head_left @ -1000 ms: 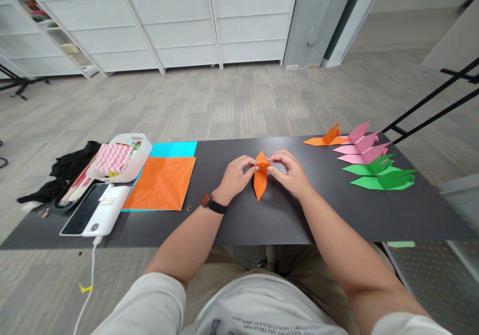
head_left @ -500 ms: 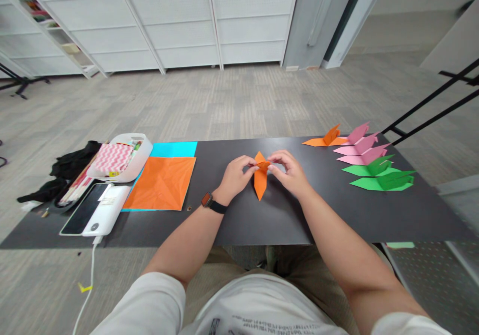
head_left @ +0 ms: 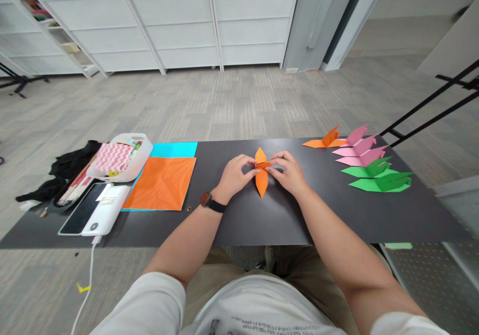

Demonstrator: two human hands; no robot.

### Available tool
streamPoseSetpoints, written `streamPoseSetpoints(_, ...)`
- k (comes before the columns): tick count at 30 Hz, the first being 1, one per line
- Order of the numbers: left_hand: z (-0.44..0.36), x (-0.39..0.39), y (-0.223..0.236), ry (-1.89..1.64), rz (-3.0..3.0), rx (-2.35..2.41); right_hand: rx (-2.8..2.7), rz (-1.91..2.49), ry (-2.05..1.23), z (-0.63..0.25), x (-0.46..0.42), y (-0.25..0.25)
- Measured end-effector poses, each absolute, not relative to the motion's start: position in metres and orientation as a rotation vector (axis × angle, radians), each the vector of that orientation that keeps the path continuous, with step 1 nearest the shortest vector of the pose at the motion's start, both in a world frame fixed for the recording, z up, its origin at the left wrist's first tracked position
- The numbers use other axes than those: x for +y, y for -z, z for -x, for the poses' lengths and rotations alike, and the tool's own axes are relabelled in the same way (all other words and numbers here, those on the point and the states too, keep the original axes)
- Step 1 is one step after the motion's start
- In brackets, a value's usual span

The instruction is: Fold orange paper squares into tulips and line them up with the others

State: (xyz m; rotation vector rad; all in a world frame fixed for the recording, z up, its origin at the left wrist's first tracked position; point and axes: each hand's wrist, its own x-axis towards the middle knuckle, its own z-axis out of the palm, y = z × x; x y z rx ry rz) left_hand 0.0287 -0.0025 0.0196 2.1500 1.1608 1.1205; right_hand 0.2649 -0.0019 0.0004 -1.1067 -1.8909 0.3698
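While both hands meet over the middle of the frame, the fold [head_left: 261, 182] sits between them, bright orange and slim, with one point toward the top of the frame and a longer-looking one toward the bottom. Narrow folded layers cross it at the middle, running from one hand to the other. Whether it rests on the table [head_left: 258, 227] or hangs just above cannot be told.

The left hand [head_left: 236, 176] pinches the left end of those layers between thumb and forefinger, and the right hand [head_left: 289, 173] pinches the right end the same way, its fingers curved. Both forearms rise from the lower corners and slant inward, across the table's near edge; a watch [head_left: 205, 199] is on the left wrist.

The fold's upper point lies near the table's far edge, while more dark surface shows between its lower point and the near edge. Left of the left hand, a strip of tabletop runs to the orange sheet [head_left: 160, 182]. On the right, a wider stretch separates the right hand from the orange bird [head_left: 325, 139], the pink birds [head_left: 357, 150] and the green birds [head_left: 381, 177].
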Motion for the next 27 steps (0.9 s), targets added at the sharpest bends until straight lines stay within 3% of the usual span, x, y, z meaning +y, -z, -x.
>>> streamPoseSetpoints(27, -0.025, 0.007, 0.001, -0.624, -2.312, 1.45, -2.172, 1.426, -0.311, -0.269, 0.005, 0.024)
